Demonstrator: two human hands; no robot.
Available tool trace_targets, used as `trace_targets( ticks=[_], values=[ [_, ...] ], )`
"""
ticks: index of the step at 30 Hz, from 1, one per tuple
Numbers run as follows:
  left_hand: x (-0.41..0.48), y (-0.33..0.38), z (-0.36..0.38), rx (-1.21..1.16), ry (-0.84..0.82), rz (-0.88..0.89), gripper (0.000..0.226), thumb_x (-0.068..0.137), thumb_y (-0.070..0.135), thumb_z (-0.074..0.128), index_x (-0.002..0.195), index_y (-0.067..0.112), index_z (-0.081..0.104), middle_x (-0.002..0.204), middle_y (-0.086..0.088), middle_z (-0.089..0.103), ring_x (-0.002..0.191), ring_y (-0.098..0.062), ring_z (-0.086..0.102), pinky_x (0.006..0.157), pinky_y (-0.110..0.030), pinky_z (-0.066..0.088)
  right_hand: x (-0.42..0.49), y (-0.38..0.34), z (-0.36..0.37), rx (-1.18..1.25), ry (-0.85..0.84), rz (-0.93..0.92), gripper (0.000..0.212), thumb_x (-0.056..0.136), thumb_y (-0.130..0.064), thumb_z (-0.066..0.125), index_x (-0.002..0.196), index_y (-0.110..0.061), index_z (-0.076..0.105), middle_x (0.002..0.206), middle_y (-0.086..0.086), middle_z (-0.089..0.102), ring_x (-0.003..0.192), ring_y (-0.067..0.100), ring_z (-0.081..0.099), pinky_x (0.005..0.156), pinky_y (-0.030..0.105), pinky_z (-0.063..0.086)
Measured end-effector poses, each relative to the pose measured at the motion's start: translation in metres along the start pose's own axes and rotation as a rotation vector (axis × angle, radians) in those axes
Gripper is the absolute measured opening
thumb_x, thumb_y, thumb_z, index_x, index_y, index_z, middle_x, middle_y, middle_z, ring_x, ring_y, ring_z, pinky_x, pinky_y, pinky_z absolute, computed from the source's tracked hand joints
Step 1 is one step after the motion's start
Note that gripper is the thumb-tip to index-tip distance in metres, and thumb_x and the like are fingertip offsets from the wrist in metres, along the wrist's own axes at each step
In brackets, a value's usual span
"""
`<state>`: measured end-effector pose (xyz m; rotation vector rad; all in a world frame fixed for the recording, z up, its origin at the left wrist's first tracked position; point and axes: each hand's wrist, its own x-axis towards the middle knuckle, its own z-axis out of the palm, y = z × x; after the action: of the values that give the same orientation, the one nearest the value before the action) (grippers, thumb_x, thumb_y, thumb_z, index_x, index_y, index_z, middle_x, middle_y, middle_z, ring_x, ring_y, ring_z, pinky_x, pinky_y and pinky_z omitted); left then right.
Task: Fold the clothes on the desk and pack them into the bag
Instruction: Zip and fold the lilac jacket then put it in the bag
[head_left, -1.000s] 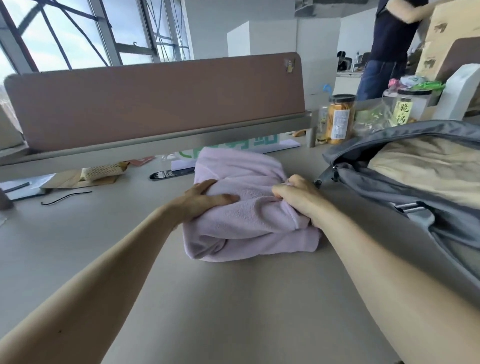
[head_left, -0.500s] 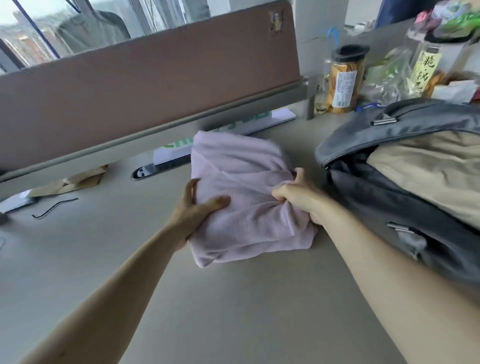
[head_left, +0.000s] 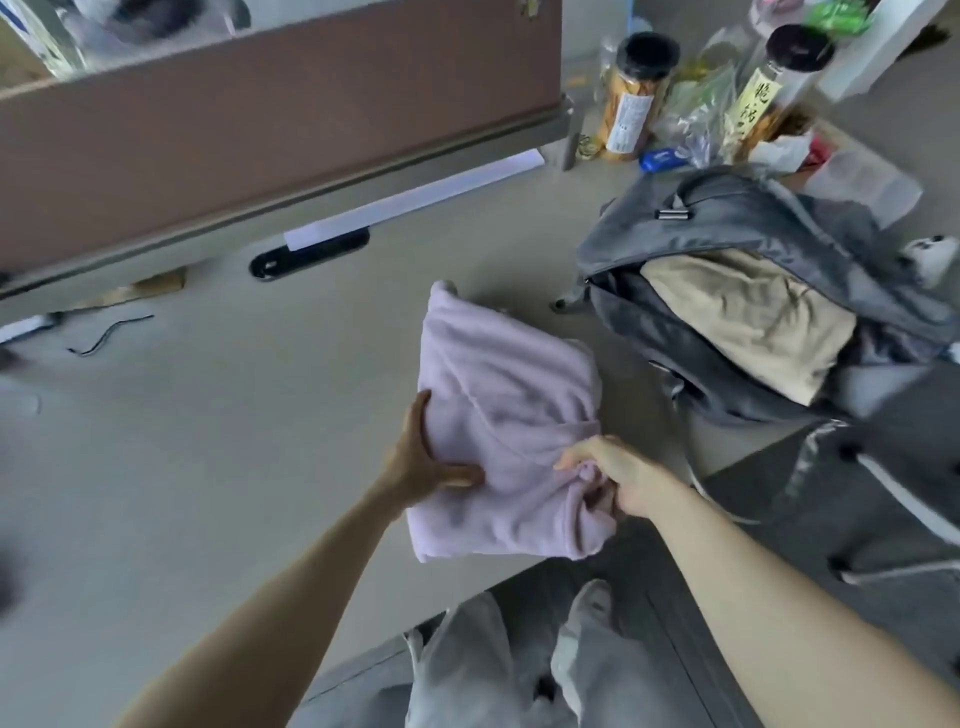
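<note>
So, sweeping from the left: I see a wide bare stretch of worktop (head_left: 208, 467), only a thin black wire (head_left: 109, 335) lying near the far left, and a brown divider panel (head_left: 260, 114) closing off the back edge. A black slot cover (head_left: 309, 254) and a white paper strip (head_left: 415, 200) sit at the foot of that panel. Plenty of free surface left of the hands.

Left hand (head_left: 423, 462) is clamped on the left edge of the folded lilac garment (head_left: 509, 415), thumb on top, fingers hidden beneath. The garment looks raised off the worktop at its near end and overhangs the front edge, which runs diagonally under it; my view drops past that edge to the person's grey trousers (head_left: 467, 665) and floor below.

Right hand (head_left: 618, 478) is pinched shut on a bunched fold at the garment's near right corner. So both grips sit on the near half of the bundle, the far half extends away from them unsupported.

Right of the garment, just beside it with a narrow strip of worktop between, lies the grey bag (head_left: 727, 228), mouth open toward the hands, a beige garment (head_left: 748, 317) already inside. Behind the bag: a dark-lidded jar (head_left: 631, 93), a second jar with a yellow label (head_left: 769, 88) and plastic bags (head_left: 696, 109), crowding the back right corner. Bag straps trail off the worktop's right edge.
</note>
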<state>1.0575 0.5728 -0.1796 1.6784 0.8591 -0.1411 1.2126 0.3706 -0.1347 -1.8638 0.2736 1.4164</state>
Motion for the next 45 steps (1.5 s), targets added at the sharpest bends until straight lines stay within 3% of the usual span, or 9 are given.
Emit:
trace_targets(
  ticks=[6,11,16,20,30,34,37,40,45],
  values=[
    [-0.015,0.04,-0.001,0.0,0.004,0.141,0.129,0.039,0.043,0.094,0.147,0.041,0.024,0.131,0.028,0.047,0.119,-0.003,0.051,0.093,-0.031,0.044,-0.036,-0.001,-0.014,0.15,-0.05,-0.143,0.027,0.08,-0.031,0.079,0.062,-0.013,0.07,0.059,0.004,0.065,0.05,0.016,0.063,0.05,0.023,0.045],
    [-0.026,0.068,0.018,0.035,0.024,0.231,0.127,0.044,0.041,0.099,0.149,0.041,0.029,0.142,0.023,0.05,0.128,-0.002,0.052,0.101,-0.044,0.048,-0.061,-0.006,-0.055,0.088,-0.129,-0.232,0.057,0.088,-0.016,0.068,0.033,-0.022,0.054,0.04,-0.007,0.048,0.036,0.004,0.048,0.04,0.014,0.036],
    [-0.037,0.104,0.07,-0.012,0.076,0.273,0.125,0.045,0.037,0.101,0.149,0.041,0.031,0.142,0.019,0.053,0.13,-0.005,0.052,0.102,-0.046,0.048,-0.073,-0.006,-0.119,0.017,-0.131,-0.309,0.043,0.086,-0.006,0.067,0.046,-0.023,0.068,0.041,-0.006,0.049,0.038,0.003,0.047,0.042,0.014,0.036],
    [-0.044,0.133,0.133,-0.102,0.127,0.281,0.118,0.048,0.037,0.097,0.147,0.039,0.034,0.14,0.02,0.054,0.128,-0.002,0.053,0.099,-0.04,0.05,-0.081,-0.013,-0.188,-0.102,-0.121,-0.349,0.015,0.081,-0.008,0.072,0.092,-0.014,0.079,0.049,-0.001,0.053,0.048,0.009,0.05,0.047,0.018,0.037],
    [-0.032,0.175,0.256,-0.394,0.277,0.199,0.118,0.048,0.032,0.097,0.146,0.036,0.032,0.14,0.012,0.054,0.125,-0.009,0.057,0.093,-0.042,0.055,-0.09,-0.069,-0.302,-0.548,-0.086,-0.617,0.014,0.073,-0.021,0.079,0.078,-0.034,0.081,0.083,0.012,0.072,0.075,0.027,0.065,0.069,0.022,0.051],
    [-0.004,0.184,0.261,-0.39,0.254,0.078,0.118,0.043,0.027,0.099,0.141,0.033,0.033,0.133,0.012,0.056,0.116,-0.003,0.06,0.085,-0.031,0.057,-0.065,-0.092,-0.308,-0.687,-0.014,-0.668,0.028,0.063,-0.034,0.081,0.09,-0.033,0.079,0.094,-0.008,0.072,0.088,0.013,0.067,0.08,0.03,0.056],
    [0.02,0.19,0.261,-0.237,0.265,-0.051,0.103,0.043,0.032,0.096,0.13,0.024,0.043,0.126,0.007,0.056,0.116,-0.013,0.059,0.083,-0.027,0.055,-0.045,-0.101,-0.302,-0.805,0.14,-0.674,0.071,0.052,-0.046,0.075,0.116,-0.019,0.06,0.102,-0.002,0.069,0.093,0.021,0.066,0.077,0.033,0.055],
    [0.039,0.209,0.265,0.004,0.346,-0.067,0.079,0.049,0.039,0.084,0.118,0.022,0.051,0.117,-0.001,0.051,0.105,-0.023,0.058,0.076,-0.03,0.051,-0.028,-0.101,-0.289,-0.898,0.176,-0.698,0.065,0.06,-0.041,0.07,0.117,-0.018,0.049,0.098,0.003,0.063,0.096,0.033,0.063,0.072,0.032,0.045],
    [0.055,0.262,0.262,-0.275,0.234,-0.103,0.038,0.07,0.041,0.07,0.105,0.03,0.057,0.111,-0.003,0.065,0.099,-0.019,0.061,0.079,-0.036,0.051,-0.017,-0.109,-0.285,-0.985,0.256,-0.781,0.067,0.073,-0.052,0.07,0.124,-0.016,0.044,0.1,0.008,0.068,0.093,0.032,0.066,0.066,0.031,0.042]
  ],
)
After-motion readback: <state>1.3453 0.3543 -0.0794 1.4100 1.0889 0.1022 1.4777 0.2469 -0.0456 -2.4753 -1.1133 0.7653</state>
